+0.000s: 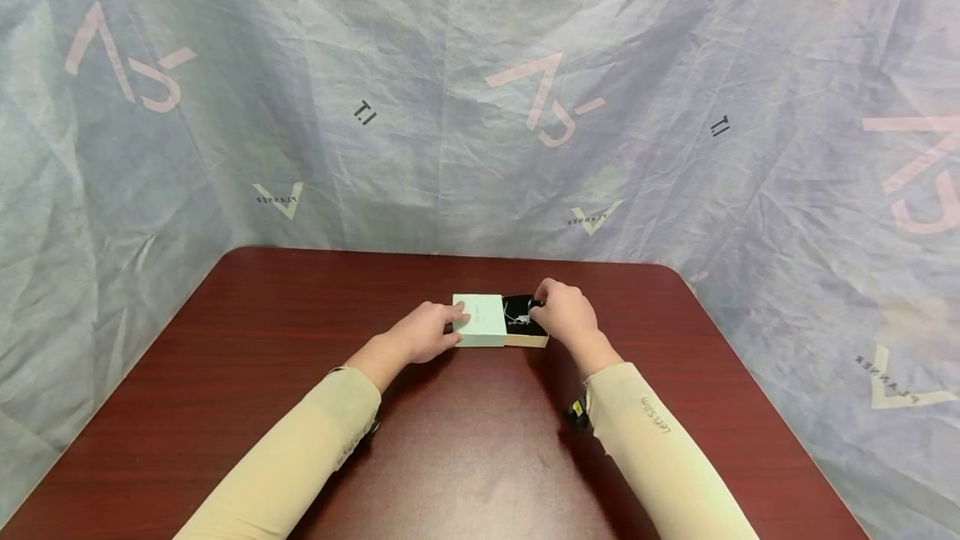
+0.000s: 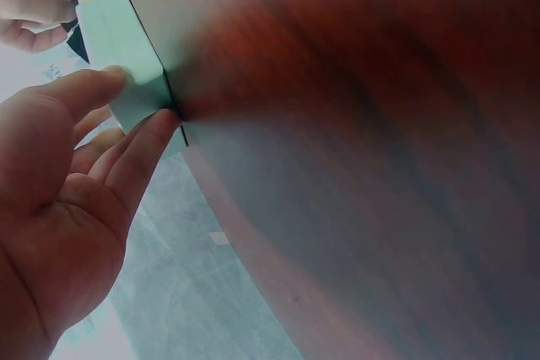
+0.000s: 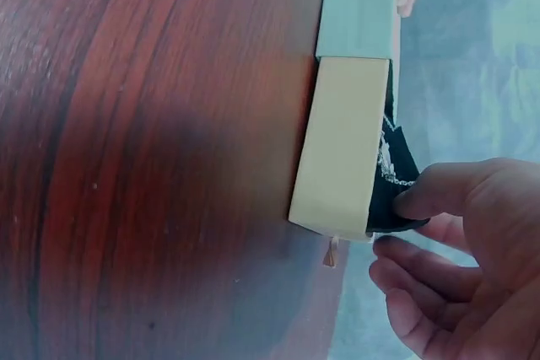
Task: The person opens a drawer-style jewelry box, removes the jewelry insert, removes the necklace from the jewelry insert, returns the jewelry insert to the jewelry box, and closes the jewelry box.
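Note:
A pale green box sleeve lies on the table, with a cream drawer slid partway out of its right end. My left hand grips the sleeve's left end, thumb on the near side and fingers over the top. Inside the drawer is a black insert carrying a silver chain with a small ornament. At the drawer's outer end, my right hand pinches the insert's edge between thumb and index finger. The insert's edge stands a little above the drawer wall in the right wrist view.
A small ribbon tab hangs from the drawer's end. The box rests toward the far side of the dark red wooden table. Grey printed cloth hangs behind the table and along both sides.

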`<state>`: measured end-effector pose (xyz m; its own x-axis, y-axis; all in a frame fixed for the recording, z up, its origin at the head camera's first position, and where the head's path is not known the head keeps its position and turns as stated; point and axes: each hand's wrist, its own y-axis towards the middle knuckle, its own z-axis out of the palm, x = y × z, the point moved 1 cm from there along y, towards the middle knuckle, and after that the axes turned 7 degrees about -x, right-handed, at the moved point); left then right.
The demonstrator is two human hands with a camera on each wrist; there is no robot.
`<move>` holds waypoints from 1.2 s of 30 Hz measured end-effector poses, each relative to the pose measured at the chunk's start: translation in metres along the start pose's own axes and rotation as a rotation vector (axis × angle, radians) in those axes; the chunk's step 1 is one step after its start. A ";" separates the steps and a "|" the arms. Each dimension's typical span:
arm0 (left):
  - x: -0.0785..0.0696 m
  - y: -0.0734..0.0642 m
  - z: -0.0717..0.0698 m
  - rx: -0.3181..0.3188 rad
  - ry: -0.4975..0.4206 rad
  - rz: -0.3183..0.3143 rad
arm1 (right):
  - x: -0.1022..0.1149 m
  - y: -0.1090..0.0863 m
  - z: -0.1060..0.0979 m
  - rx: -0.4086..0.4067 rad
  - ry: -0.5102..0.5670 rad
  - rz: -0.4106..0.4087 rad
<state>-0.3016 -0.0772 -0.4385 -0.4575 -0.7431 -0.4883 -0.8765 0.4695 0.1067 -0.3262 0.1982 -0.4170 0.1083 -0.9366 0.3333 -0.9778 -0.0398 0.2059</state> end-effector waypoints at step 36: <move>0.002 -0.001 0.004 -0.009 -0.013 0.000 | -0.025 -0.011 -0.007 -0.037 0.921 0.300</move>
<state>-0.3011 -0.0777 -0.4427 -0.4554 -0.7368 -0.4997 -0.8779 0.4650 0.1145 -0.3172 0.2240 -0.4211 -0.0309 -0.2653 0.9637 -0.9830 0.1824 0.0186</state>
